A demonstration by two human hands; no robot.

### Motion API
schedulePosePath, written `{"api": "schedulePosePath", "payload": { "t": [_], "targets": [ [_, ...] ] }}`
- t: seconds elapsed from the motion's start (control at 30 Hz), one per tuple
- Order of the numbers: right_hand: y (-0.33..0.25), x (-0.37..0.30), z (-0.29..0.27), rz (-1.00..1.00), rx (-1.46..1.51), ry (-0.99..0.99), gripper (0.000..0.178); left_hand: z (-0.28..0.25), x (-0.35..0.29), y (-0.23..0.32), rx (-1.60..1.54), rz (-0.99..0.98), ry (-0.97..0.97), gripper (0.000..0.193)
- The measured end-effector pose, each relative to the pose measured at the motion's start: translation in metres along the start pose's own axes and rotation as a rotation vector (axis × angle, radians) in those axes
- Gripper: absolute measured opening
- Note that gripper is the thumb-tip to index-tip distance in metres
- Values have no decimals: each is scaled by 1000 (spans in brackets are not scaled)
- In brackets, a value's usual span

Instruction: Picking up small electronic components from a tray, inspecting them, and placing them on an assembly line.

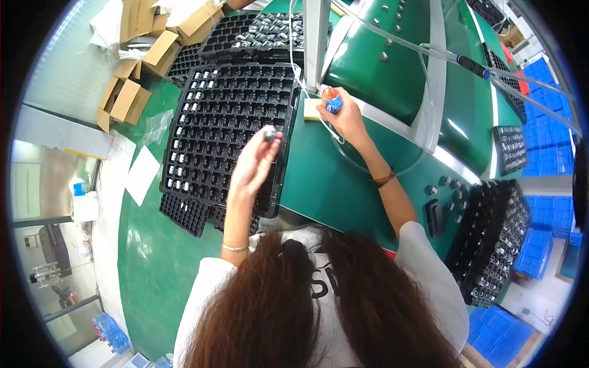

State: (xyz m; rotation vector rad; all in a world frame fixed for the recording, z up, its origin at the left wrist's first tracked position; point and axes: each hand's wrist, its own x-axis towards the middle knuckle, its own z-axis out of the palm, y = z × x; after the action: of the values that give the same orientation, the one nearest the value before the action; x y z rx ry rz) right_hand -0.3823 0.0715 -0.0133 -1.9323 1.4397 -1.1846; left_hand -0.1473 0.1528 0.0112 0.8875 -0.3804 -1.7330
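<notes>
My left hand pinches a small silver cylindrical part at its fingertips, over the right side of a large black compartment tray. Similar silver parts sit in the tray's left columns and upper left corner. Farther right, above the green table, my right hand is closed around a small blue and orange object. Fingers cover part of that object, so its kind is unclear. A thin white tube hangs just below this hand.
A green conveyor belt carrying several small parts runs beyond a pale frame. Filled black trays stand at right, near loose parts and a black case. Open cardboard boxes lie at far left; blue crates stack at right.
</notes>
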Motion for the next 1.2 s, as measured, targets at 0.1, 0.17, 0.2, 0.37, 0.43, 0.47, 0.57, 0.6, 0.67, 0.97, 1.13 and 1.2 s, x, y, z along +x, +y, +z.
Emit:
{"api": "schedulePosePath", "payload": {
  "t": [0.1, 0.17, 0.2, 0.37, 0.43, 0.47, 0.57, 0.6, 0.67, 0.97, 1.13, 1.2],
  "targets": [
    [39, 26, 1, -65, 52, 213, 32, 12, -1, -15, 31, -47, -25, 36],
    [55, 45, -18, 12, -35, 316, 29, 11, -4, -17, 57, -44, -42, 38],
    [61, 56, -30, 75, -68, 352, 28, 11, -5, -17, 51, -35, -38, 38],
    [126, 76, -64, 177, -330, 447, 37, 28, 5, -21, 59, -45, -108, 37],
    [128, 80, -66, 188, -352, 442, 38, 35, 8, -27, 65, -6, -87, 35],
    [128, 81, -67, 189, -356, 452, 37, 38, 12, -30, 58, 0, -85, 35],
    [113, 78, -64, 85, -292, 516, 36, 47, 28, -38, 128, 26, -109, 29],
    [103, 74, -61, -24, -221, 577, 35, 50, 33, -40, 124, 31, -97, 29],
    [78, 55, -56, 182, 78, 440, 34, 55, 39, -46, 152, 75, -104, 29],
    [-28, -24, -16, 287, 796, -50, 18, 66, 33, -56, 266, 123, -110, 31],
    [-26, -30, -9, 326, 958, -46, 20, 61, 29, -55, 349, 159, -109, 32],
    [-32, -30, -7, 297, 923, -102, 19, 54, 29, -55, 393, 173, -101, 34]
  ]
}}
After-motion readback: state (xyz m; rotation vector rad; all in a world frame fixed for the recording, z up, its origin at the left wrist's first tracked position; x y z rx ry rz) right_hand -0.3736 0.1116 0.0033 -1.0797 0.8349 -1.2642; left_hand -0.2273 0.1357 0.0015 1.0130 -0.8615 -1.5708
